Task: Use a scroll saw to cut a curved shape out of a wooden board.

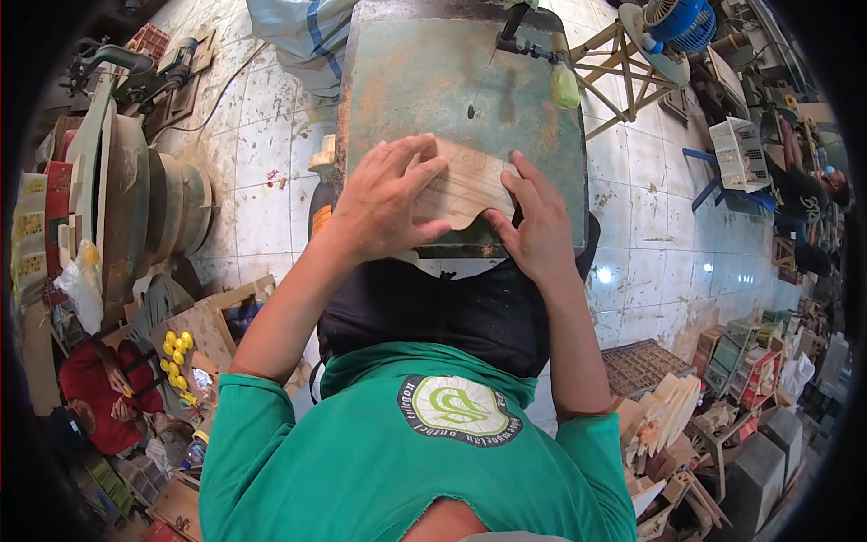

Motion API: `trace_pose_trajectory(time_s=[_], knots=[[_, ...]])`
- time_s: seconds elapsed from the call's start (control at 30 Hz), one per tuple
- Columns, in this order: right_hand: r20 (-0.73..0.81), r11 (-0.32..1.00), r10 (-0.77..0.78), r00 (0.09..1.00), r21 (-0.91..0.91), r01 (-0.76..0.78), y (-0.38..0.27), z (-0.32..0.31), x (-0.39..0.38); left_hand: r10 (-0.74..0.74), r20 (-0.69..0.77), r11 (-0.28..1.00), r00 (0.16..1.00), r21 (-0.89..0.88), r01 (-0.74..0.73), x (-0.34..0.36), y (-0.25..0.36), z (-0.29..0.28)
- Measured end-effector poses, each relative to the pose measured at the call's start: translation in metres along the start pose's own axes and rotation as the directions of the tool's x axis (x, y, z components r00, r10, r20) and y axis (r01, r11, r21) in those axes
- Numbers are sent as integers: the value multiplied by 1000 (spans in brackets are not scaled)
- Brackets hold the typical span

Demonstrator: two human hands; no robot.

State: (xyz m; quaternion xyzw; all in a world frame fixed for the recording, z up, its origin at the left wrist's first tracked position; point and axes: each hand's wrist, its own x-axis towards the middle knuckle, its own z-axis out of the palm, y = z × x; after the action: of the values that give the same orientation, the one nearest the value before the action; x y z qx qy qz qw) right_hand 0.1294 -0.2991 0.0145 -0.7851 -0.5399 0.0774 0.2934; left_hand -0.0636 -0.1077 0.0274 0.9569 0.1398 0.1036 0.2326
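From my remote head view I count one wooden board point(479, 185), one green machine table point(406, 90), one blue fan point(682, 23) and two hands. The board lies flat on the table's near half, below the single dark opening point(470, 112). Left hand point(384, 194): palm down over the board's left end, fingers partly spread on its upper face, thumb extended rightward; I cannot tell whether they close beneath it. Right hand point(535, 212): fingers slightly curled, thumb and forefinger moderately apart, gripping the board's right end. Both forearms rise from the lower sides and converge inward.
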Motion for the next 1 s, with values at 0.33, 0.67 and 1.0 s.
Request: trace_pose_trajectory(time_s=[0.33, 0.67, 1.0], knots=[[-13, 996, -73, 997, 44, 74, 16, 8, 44, 71, -14, 996, 997, -45, -72, 32, -35, -2], [4, 998, -53, 999, 45, 53, 25, 10, 62, 31, -14, 990, 999, -134, -33, 46, -44, -4], [-84, 999, -33, 996, -3, 33, 20, 18, 64, 62, 25, 983, 998, -176, -57, 55, -55, -11]])
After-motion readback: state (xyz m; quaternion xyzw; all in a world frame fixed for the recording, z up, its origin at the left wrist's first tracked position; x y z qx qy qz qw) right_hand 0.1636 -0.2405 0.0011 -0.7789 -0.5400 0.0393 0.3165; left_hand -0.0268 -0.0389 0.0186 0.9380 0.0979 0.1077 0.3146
